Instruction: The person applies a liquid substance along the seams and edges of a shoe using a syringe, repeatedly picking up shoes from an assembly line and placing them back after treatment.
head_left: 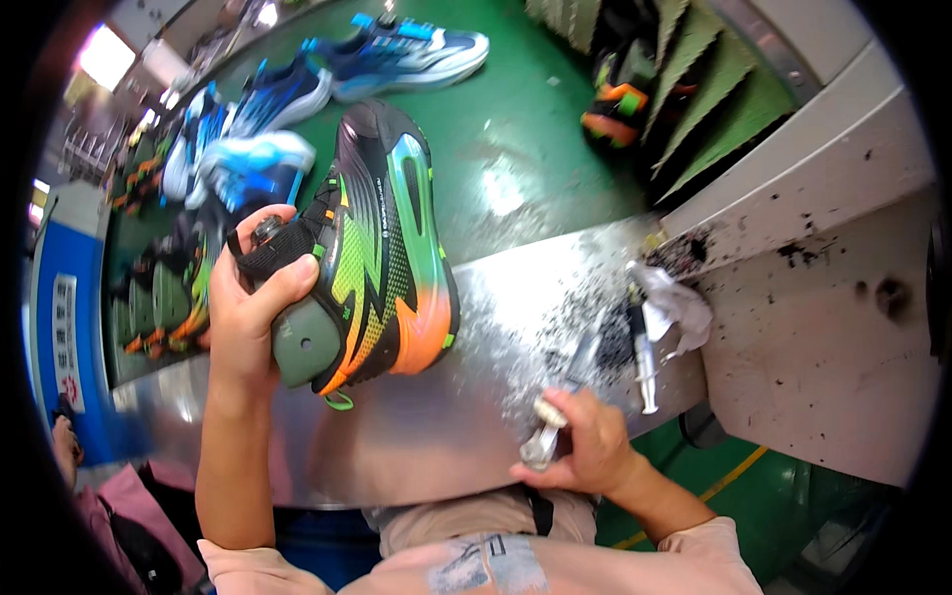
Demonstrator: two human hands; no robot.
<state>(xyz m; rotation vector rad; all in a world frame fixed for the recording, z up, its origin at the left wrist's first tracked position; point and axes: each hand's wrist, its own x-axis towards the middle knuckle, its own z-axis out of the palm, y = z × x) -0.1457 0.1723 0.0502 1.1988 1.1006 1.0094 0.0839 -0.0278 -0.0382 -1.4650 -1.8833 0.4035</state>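
Note:
My left hand (243, 312) is closed round the ankle opening of a black sneaker (397, 238) with yellow-green, orange and teal parts. The sneaker is held up on its side, toe pointing away, its sole facing right. A dark green shoe last (305, 342) fills it and sticks out at the collar. To the right, my right hand (585, 441) grips a knife (585, 355) by its pale wrapped handle, low over the metal worktop. Its narrow blade points away from me, above scattered black crumbs (615, 342).
A white syringe-like tool (646, 367) and crumpled white cloth (679, 312) lie beside the machine housing (813, 327). Blue-and-white sneakers (407, 59) and other sneakers stand on the green surface (526, 129). Green flaps (724, 109) hang far right. Another person's hand (65, 441) shows at left.

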